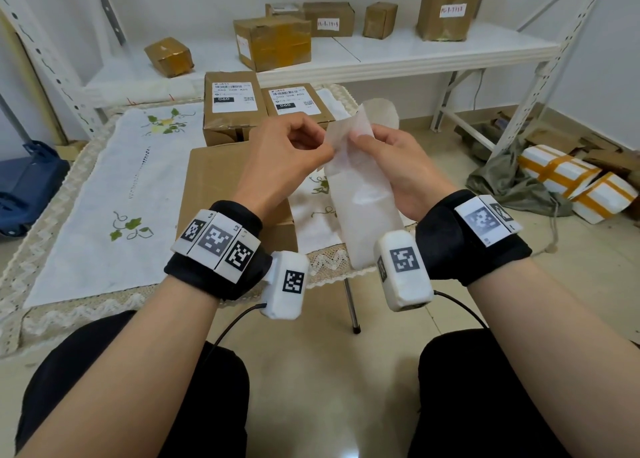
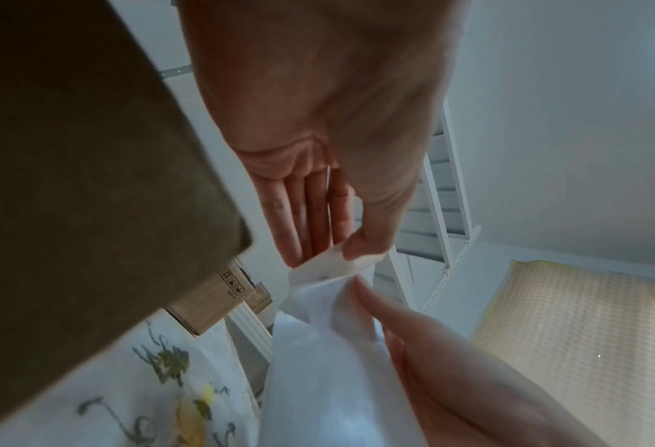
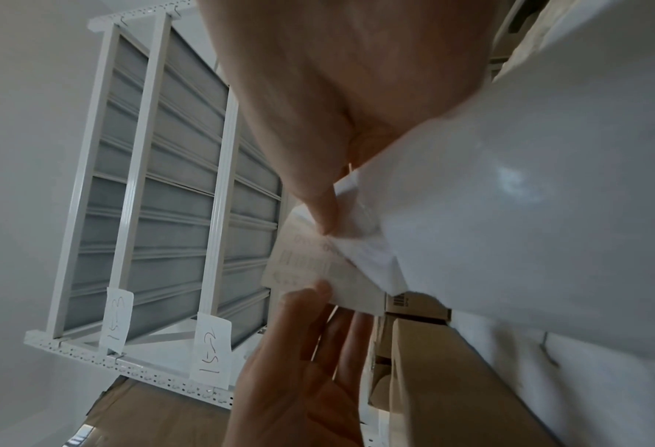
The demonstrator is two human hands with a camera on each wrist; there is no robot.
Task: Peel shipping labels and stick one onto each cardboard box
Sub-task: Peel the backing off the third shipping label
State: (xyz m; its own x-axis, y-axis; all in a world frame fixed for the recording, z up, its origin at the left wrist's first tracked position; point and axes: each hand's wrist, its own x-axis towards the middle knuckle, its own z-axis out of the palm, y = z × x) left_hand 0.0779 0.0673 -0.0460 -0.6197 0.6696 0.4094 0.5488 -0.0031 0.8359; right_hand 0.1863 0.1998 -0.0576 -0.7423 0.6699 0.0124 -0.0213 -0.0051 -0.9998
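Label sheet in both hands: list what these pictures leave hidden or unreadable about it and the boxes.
- Label sheet: head view shows only its blank back; print side faces away.
- Label print: right wrist view, faint and blurred, unreadable.
- Plain box: head view, left hand covers part of its top.
- Sheet's lower end: head view, hidden behind the right wrist camera.
- Shelf box notes: too small.

- White embroidered cloth [image 1: 114, 180] with lace edging, spread over the table.
- White metal shelf [image 1: 398, 55] behind it.
- Blue bag [image 1: 27, 184] on the floor, far left.
- Two white taped foam packages [image 1: 575, 184] beside a green sack [image 1: 505, 177], right.
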